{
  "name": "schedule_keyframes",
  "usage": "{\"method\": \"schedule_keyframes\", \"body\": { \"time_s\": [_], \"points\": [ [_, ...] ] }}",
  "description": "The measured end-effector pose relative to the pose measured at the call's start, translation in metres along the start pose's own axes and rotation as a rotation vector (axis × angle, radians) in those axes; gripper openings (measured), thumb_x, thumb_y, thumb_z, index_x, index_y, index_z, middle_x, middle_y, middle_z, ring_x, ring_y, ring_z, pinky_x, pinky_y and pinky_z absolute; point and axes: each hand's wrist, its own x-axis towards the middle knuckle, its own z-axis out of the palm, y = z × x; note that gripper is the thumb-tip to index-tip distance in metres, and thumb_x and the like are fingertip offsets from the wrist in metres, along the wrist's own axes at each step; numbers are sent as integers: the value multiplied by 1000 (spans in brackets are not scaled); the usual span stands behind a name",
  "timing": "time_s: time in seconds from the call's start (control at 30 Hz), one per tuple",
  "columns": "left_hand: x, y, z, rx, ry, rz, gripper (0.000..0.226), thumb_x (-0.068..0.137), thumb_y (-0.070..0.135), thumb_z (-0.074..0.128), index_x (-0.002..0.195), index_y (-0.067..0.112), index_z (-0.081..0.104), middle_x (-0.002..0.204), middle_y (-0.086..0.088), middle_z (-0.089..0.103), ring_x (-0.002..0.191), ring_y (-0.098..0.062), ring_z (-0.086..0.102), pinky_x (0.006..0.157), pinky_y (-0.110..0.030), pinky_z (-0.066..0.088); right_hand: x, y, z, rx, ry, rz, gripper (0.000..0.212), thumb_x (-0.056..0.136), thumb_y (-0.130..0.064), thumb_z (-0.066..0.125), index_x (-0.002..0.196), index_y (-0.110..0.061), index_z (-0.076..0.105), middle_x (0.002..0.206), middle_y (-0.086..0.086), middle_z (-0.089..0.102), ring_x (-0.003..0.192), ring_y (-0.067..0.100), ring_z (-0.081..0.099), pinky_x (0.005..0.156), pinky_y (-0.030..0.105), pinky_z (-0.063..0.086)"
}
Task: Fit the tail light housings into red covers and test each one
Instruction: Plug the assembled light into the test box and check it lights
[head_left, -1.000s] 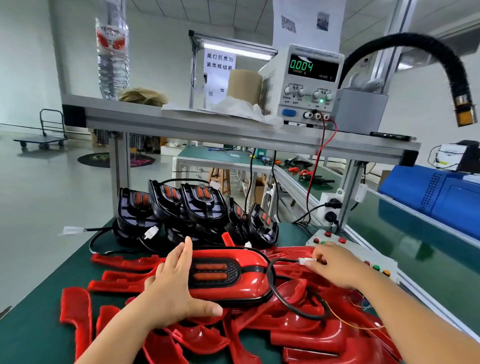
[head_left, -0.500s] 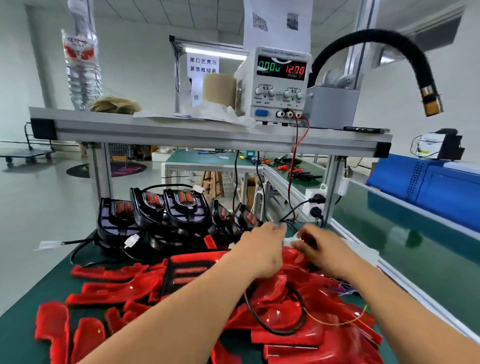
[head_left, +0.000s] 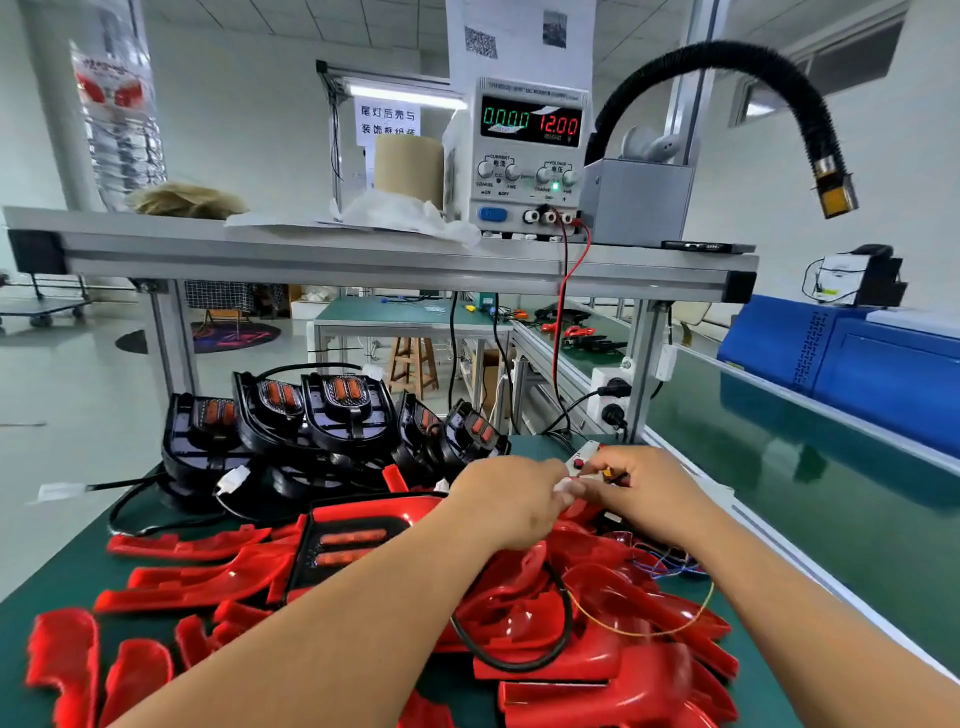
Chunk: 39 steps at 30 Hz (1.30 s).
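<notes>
A strip of the green bench top (head_left: 62, 577) shows along the left edge, and loose red covers (head_left: 65, 660) lie scattered just inside it. Behind them a stack of black housings (head_left: 343, 415) leans under the metal shelf (head_left: 311, 260), with cables trailing out toward the left edge.

Near the middle one housing sits inside a red cover. This fitted tail light (head_left: 353, 545) lies flat on the pile with two orange strips facing up, partly hidden by the left forearm. A black cable (head_left: 569, 618) loops over the covers below the hands.

The left hand (head_left: 511, 501) and right hand (head_left: 644, 493) meet above the back of the pile. Both have their fingers curled and pinch a small white plug (head_left: 566, 486) between them. The plug is blurred, so I cannot tell whether it is one piece or two joined. A button box (head_left: 584, 457) lies just behind the hands, near the right edge of the bench.

On the shelf above, the power supply (head_left: 527, 171) reads 0000 and 12.00. A red lead (head_left: 560, 332) drops from it toward the bench. Beside the supply an open grey box (head_left: 636, 208) holds a white object (head_left: 649, 145).

To the right of the bench a long green belt (head_left: 805, 478) runs away, with a blue machine (head_left: 872, 364) along its far side.
</notes>
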Motion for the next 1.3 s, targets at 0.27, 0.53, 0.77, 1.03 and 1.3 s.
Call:
{"method": "schedule_keyframes", "body": {
  "time_s": [0.27, 0.53, 0.77, 1.03, 1.3],
  "points": [
    [-8, -27, -49, -599, 319, -151, 29, 102, 35, 44, 123, 16, 50, 98, -4, 63, 81, -18, 59, 62, -26, 41, -7, -24, 3, -214, 36, 69, 61, 87, -66, 44, 126, -24, 64, 129, -9, 57, 126, 13, 49, 105, 28, 28],
    [-43, -99, -110, -1450, 979, -524, 22, 102, 35, 43, 102, 15, 52, 80, 2, 46, 65, -10, 44, 58, -28, 39, -40, -100, 27, 375, -379, -24, 46, 87, -74, 36, 82, -44, 71, 89, -16, 71, 90, -1, 63, 84, 16, 46],
    [-124, -158, -79, -1905, 1055, -619, 28, 102, 27, 47, 75, 22, 47, 51, 6, 42, 35, -3, 34, 46, -20, 35, -23, -96, 41, 336, -121, 132, 60, 82, -69, 37, 70, -16, 63, 91, 5, 64, 84, 6, 59, 70, 13, 38],
    [-176, -152, 9, -1244, 293, -840, 23, 102, 30, 47, 89, 13, 55, 83, -5, 61, 67, -14, 52, 56, -25, 41, -10, -104, 76, 11, -155, 12, 37, 73, -9, 67, 55, -20, 37, 84, -5, 39, 82, 10, 44, 71, 21, 32],
    [-160, -141, 16, -1272, -15, -634, 23, 98, 6, 51, 104, 14, 72, 100, -14, 75, 95, -31, 72, 89, -51, 56, -11, -108, 101, 82, -91, 264, 47, 89, -44, 61, 131, -29, 48, 131, -9, 48, 120, 10, 46, 95, 23, 33]
  ]
}}
